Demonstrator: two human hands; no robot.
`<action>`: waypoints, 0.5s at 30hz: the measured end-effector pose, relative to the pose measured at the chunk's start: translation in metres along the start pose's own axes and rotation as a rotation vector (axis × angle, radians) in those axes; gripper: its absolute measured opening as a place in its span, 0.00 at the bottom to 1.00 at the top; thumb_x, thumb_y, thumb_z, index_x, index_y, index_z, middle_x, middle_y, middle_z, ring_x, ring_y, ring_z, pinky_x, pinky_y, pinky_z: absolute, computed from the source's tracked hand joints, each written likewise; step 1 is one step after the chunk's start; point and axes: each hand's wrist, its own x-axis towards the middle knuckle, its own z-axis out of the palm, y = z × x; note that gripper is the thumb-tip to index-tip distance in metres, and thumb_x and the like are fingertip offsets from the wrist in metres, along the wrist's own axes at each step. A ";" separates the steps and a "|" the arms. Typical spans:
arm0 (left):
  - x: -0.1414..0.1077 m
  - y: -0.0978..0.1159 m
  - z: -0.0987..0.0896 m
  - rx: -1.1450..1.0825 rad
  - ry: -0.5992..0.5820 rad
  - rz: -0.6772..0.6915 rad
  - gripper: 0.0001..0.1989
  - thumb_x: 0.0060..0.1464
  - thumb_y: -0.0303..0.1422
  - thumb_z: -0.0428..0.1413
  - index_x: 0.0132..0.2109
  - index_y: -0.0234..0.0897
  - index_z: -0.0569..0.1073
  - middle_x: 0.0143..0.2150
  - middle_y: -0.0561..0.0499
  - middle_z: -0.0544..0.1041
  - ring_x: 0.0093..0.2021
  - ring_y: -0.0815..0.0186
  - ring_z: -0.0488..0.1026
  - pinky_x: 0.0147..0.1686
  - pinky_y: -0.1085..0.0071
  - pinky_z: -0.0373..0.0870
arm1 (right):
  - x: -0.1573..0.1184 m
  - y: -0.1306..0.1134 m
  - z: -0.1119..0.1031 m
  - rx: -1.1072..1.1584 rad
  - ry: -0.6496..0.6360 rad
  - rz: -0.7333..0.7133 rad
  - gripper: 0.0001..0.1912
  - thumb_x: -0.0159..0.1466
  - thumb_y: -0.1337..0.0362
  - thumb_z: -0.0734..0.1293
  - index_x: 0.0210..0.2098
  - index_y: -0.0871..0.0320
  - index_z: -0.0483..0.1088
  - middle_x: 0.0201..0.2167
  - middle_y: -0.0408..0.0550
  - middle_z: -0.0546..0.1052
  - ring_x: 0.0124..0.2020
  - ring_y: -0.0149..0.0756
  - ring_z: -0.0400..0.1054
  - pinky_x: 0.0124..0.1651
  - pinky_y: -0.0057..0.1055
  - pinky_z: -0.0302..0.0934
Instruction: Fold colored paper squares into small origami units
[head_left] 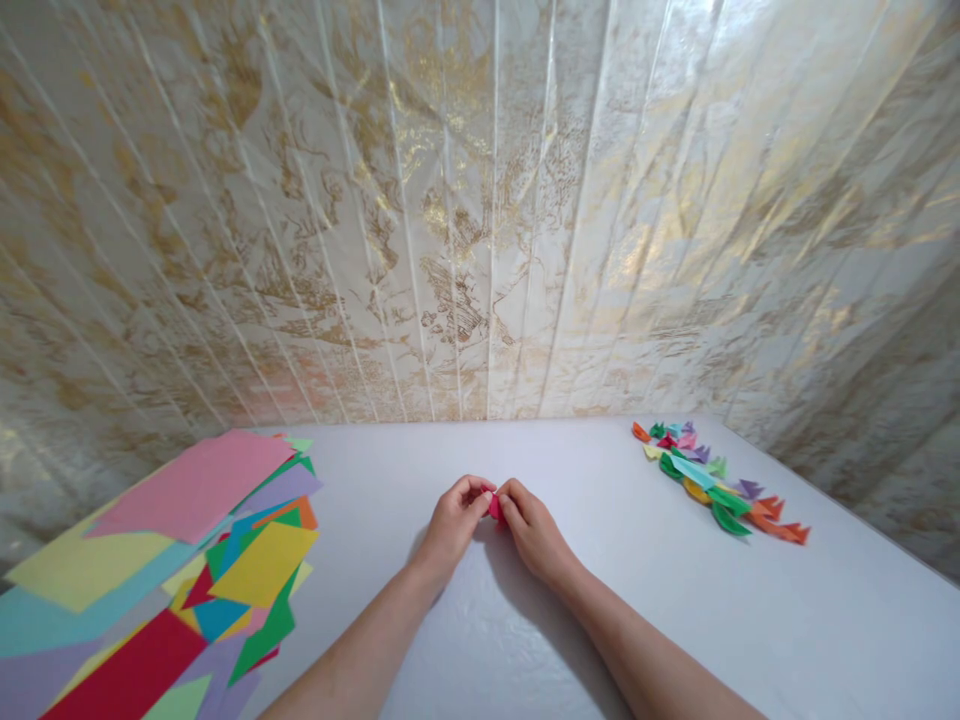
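A small red piece of folded paper (495,507) is pinched between both hands above the middle of the white table. My left hand (457,515) grips its left side with thumb and fingers closed. On its right side, my right hand (525,520) holds it the same way, the fingertips of the two hands nearly touching. Most of the paper is hidden by the fingers, so its exact shape cannot be made out.
Colored paper sheets, with a pink sheet (202,480) and a yellow piece (266,565), overlap at the left. Several folded paper shapes (697,475) lie at the right. A gold-patterned curtain (465,220) hangs behind the white table (360,620).
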 end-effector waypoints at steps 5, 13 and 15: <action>0.001 0.000 -0.001 0.000 -0.014 0.004 0.11 0.49 0.36 0.58 0.38 0.35 0.73 0.30 0.53 0.74 0.34 0.67 0.71 0.40 0.71 0.67 | 0.001 0.000 0.000 0.003 0.013 0.011 0.12 0.67 0.62 0.55 0.28 0.55 0.61 0.23 0.39 0.68 0.27 0.33 0.62 0.35 0.29 0.55; 0.002 -0.005 -0.001 0.014 0.018 0.050 0.08 0.49 0.34 0.57 0.37 0.36 0.71 0.32 0.54 0.74 0.34 0.68 0.70 0.39 0.72 0.67 | 0.002 0.000 -0.001 0.007 0.012 0.038 0.12 0.67 0.61 0.55 0.28 0.55 0.61 0.22 0.39 0.68 0.27 0.34 0.63 0.34 0.30 0.55; 0.002 -0.006 -0.001 0.015 0.031 0.052 0.08 0.49 0.35 0.57 0.37 0.36 0.71 0.32 0.53 0.74 0.34 0.68 0.71 0.39 0.71 0.68 | 0.002 0.000 -0.001 0.003 0.015 0.038 0.12 0.67 0.61 0.55 0.28 0.55 0.61 0.22 0.40 0.68 0.27 0.34 0.63 0.34 0.30 0.55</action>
